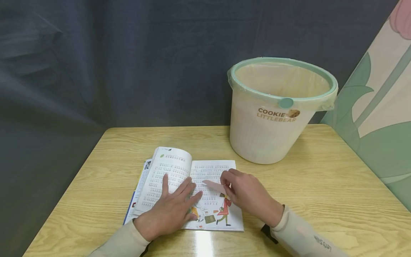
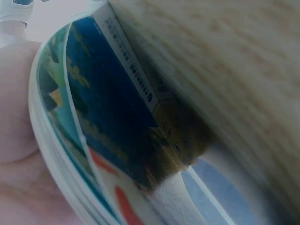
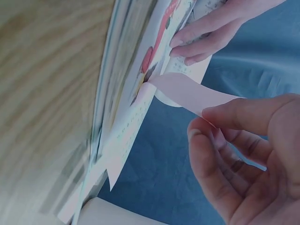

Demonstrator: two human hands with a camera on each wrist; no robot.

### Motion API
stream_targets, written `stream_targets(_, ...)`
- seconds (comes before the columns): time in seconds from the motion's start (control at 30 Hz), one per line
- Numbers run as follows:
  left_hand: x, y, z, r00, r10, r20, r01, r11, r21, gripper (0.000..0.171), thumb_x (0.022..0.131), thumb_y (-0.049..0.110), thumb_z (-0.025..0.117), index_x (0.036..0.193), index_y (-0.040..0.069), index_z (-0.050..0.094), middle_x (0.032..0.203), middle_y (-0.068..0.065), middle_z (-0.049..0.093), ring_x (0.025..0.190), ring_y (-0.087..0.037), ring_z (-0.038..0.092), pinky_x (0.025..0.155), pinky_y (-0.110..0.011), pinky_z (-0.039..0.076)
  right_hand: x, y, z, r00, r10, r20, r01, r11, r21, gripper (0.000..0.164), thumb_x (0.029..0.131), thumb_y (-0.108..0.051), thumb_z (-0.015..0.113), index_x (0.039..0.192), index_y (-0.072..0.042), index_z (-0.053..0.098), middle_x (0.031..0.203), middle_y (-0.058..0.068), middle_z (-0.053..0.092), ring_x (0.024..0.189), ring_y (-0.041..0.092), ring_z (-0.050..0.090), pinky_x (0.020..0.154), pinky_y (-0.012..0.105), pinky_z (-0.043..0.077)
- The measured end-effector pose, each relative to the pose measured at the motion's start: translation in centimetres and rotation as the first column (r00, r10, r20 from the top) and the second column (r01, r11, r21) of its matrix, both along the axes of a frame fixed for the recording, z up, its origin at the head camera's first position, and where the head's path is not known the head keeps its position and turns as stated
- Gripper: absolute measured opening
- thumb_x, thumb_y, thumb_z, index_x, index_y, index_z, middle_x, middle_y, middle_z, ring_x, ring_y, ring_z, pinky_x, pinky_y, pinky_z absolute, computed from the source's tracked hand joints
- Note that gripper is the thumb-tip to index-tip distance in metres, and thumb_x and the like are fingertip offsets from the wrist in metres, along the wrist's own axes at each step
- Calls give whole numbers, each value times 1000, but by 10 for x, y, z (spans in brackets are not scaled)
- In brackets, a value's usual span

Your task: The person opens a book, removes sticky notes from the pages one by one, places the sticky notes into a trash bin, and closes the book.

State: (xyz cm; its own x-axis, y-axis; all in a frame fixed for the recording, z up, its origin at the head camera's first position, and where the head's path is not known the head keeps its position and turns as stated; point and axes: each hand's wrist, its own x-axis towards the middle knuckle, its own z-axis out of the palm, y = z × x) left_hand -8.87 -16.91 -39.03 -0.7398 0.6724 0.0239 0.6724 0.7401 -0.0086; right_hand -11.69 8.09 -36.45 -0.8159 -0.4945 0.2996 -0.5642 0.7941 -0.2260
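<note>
An open illustrated book (image 1: 213, 173) lies on the table, its left pages curving upward. My left hand (image 1: 171, 212) rests across the middle of it with fingers spread. Between the thumb and fingertips of my right hand (image 1: 247, 192) is a pink paper strip (image 1: 214, 186), pinched above the right page. In the right wrist view the strip (image 3: 194, 93) bends down to the page, its far end at the printed picture. The left wrist view shows the book's cover and spine (image 2: 126, 61) from low down, beside the left palm (image 2: 18, 140).
A white bin (image 1: 266, 132) with a green rim and a clear liner stands at the back right of the wooden table (image 1: 96, 178). Dark cloth (image 1: 167, 64) hangs behind the table. At the right is a panel with a flower pattern (image 1: 385, 125).
</note>
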Motion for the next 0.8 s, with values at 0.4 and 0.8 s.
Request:
stream_targets(0.4,1,1,1,1000,3,2,-3,1000,-1,58,95,49,59,146,21,51,152,-8,45,149,-29,33,103,-85,15,-3,6,8,999,-32,17,32,999,-11,18,84,-8,76,80,-18,61,71,-10,55,58,1,46,52,14,40)
stream_targets(0.8,2,2,-1,1000,0,15,0,1000,5,47,96,48,57,142,42,51,152,-12,45,149,-34,32,102,-86,15,-6,14,15,997,-13,73,15,1000,-21,17,81,-2,75,82,-15,64,74,-8,59,63,3,51,57,15,46)
